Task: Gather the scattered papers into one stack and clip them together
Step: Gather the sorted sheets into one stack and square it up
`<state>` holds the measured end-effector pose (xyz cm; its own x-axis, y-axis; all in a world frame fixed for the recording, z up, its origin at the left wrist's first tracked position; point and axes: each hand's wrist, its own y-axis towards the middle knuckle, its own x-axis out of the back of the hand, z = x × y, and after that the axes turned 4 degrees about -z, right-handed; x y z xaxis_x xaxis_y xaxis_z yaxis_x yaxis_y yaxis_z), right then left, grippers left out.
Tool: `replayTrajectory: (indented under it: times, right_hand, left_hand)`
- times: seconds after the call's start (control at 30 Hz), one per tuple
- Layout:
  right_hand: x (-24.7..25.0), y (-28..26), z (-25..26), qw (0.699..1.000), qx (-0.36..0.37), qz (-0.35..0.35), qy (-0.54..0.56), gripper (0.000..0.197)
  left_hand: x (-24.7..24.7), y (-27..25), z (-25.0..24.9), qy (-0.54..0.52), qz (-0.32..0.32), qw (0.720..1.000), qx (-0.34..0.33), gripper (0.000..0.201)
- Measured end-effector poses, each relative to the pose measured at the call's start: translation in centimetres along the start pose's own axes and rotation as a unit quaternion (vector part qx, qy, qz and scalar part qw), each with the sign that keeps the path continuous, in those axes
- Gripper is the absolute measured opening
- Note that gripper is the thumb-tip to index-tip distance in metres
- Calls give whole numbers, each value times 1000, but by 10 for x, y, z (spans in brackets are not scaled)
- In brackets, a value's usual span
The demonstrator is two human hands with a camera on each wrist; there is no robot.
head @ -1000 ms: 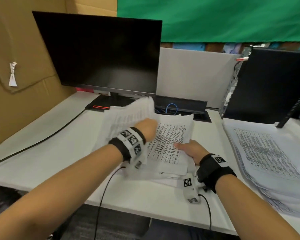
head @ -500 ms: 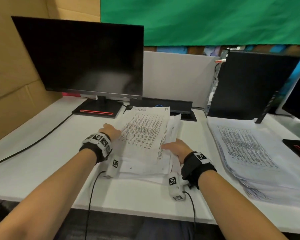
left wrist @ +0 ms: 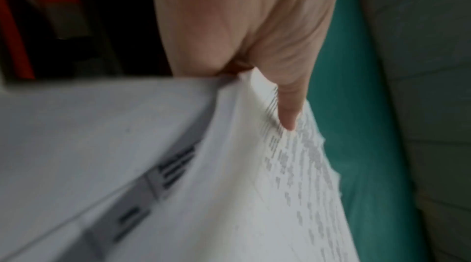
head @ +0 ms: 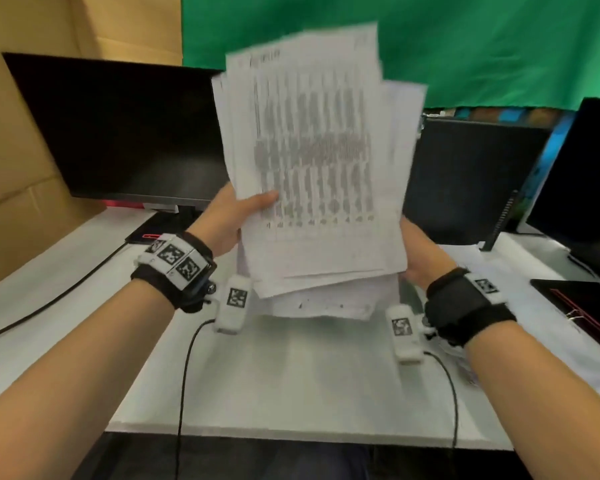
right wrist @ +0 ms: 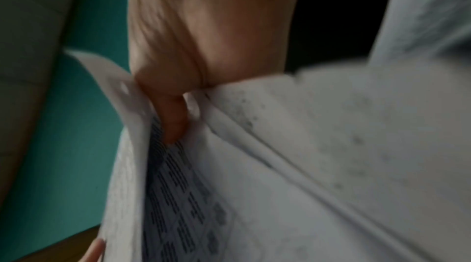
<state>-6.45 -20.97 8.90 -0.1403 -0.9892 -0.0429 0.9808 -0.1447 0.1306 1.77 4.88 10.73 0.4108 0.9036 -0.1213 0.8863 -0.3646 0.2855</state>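
Observation:
A loose stack of printed papers (head: pixel 312 150) stands nearly upright in the air above the white desk (head: pixel 291 382), its sheets fanned unevenly and blurred. My left hand (head: pixel 229 216) grips its lower left edge, thumb (head: pixel 265 199) on the front page. My right hand (head: pixel 420 254) grips the lower right edge from behind. In the left wrist view the thumb (left wrist: pixel 288 105) presses on the printed papers (left wrist: pixel 229 185). In the right wrist view the thumb (right wrist: pixel 175 119) sits between sheets of the papers (right wrist: pixel 318 165).
A dark monitor (head: pixel 111 126) stands at the back left, with a black cable (head: pixel 66 292) crossing the desk. A black computer tower (head: pixel 471 178) and a second screen (head: pixel 586 168) stand on the right. A black folder-like item (head: pixel 582 306) lies at the right edge.
The papers lay flat on the desk under both hands; now both hands have lifted them and tipped them upright in front of the monitor.

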Motion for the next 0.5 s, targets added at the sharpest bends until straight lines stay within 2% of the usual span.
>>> replayTrajectory:
  times: [0.07, 0.13, 0.17, 0.27, 0.33, 0.37, 0.43, 0.5]
  right_hand:
    - [9, -5, 30, 998, 24, 7, 54, 40]
    - [15, -14, 52, 992, 47, 51, 102, 62]
    - [14, -17, 58, 994, 50, 53, 79, 65]
    - [7, -16, 62, 996, 70, 13, -51, 59]
    - [3, -12, 61, 997, 58, -1, -50, 42]
    - [2, -12, 62, 999, 40, 14, -24, 39]
    - [3, -13, 63, 998, 15, 66, -13, 46]
    - [1, -12, 60, 997, 29, 55, -56, 46]
  left_hand:
    - [-10, 5, -19, 62, -60, 992, -94, 39]
    - [-18, 9, -30, 147, -143, 964, -170, 30]
    - [-24, 11, -32, 174, -172, 950, -193, 26]
    - [-37, 13, -22, 230, -204, 930, -203, 19]
    - [-40, 15, -15, 255, -214, 923, -193, 17]
    - [-40, 17, -13, 262, -223, 920, -188, 17]
    - [-41, 17, -13, 269, -246, 914, -180, 19]
    - [-42, 17, -14, 268, -246, 914, -178, 20]
